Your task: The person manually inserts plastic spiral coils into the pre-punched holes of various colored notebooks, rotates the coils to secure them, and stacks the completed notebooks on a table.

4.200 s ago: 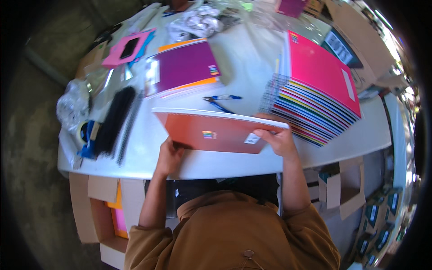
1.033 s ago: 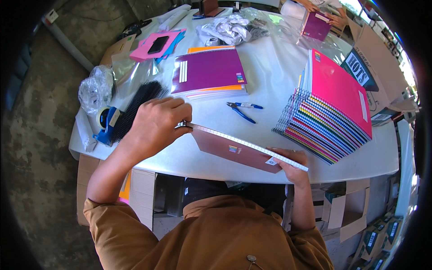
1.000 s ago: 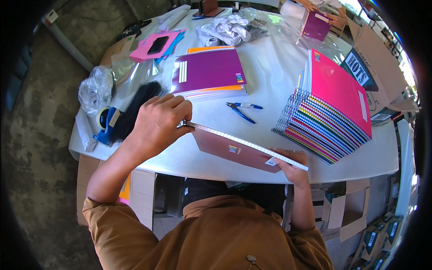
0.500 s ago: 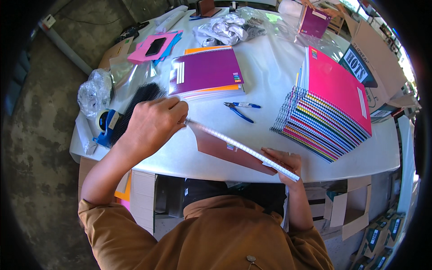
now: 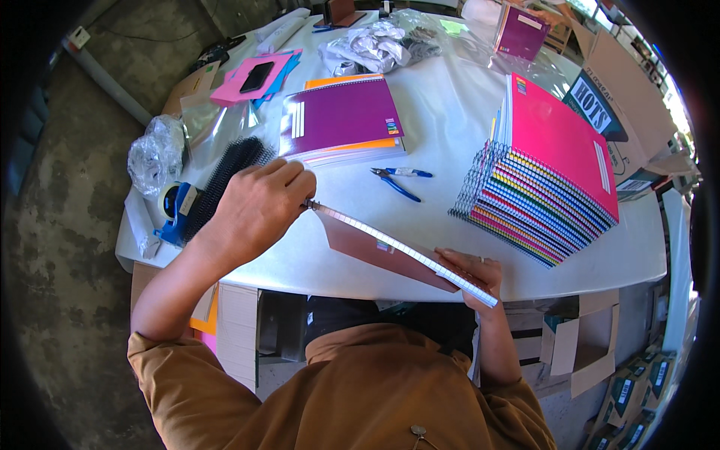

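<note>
At table (image 5: 427,135) edge, one notebook (image 5: 397,259), two gripping hands (image 5: 259,202) (image 5: 481,279)

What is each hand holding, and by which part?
The right hand grips a brown-covered notebook by its right end. The left hand pinches at the left end of its upper edge; exactly what, I can't tell.

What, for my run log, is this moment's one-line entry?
left hand: pinching left end of brown notebook | right hand: gripping its right end | pliers: on table, beyond notebook | notebook stack: at right
</note>
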### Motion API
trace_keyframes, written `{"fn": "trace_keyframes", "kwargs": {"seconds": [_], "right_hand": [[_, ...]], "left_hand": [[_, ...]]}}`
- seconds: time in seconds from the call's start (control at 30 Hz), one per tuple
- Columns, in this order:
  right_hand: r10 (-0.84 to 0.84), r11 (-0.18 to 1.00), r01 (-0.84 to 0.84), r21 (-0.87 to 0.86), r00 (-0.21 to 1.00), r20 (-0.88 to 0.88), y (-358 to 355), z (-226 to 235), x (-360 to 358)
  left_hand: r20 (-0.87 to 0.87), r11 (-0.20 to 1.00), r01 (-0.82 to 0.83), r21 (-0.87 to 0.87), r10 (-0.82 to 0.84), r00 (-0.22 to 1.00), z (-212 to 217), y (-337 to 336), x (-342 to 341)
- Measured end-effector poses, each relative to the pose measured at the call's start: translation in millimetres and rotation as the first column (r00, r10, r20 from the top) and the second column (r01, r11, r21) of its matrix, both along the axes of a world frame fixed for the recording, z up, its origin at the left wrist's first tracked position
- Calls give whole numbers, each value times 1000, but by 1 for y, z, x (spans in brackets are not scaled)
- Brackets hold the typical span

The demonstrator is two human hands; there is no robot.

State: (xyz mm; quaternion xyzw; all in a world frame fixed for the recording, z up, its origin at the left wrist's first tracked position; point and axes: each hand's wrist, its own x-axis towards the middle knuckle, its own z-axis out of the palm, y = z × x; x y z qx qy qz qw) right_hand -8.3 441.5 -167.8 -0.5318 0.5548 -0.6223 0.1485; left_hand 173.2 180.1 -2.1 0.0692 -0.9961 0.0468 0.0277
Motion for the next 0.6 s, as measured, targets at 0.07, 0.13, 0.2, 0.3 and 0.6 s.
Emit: {"fn": "trace_keyframes", "kwargs": {"seconds": [0.07,0.13,0.2,0.3,0.6], "right_hand": [[-69,997,70,39,997,-16,-1,0,3],[-47,999,47,11,998,-29,-2,0,3],[-27,1000,27,-17,999,-44,-2,-2,3],[-127,991,115,-64,965,-229,-4,-7,5],[-81,993,61,-105,978,-193,-8,-1,25]], "left_hand": [[-63,998,1,-68,-6,998,-4,1,2],[-190,979,200,35,-190,963,-8,-2,8],[-6,983,129,131,-130,992,-11,-1,7],[-501,979,17,-202,-118,857,-39,1,0],[-581,992,90,-84,-122,805,-188,0,24]]}}
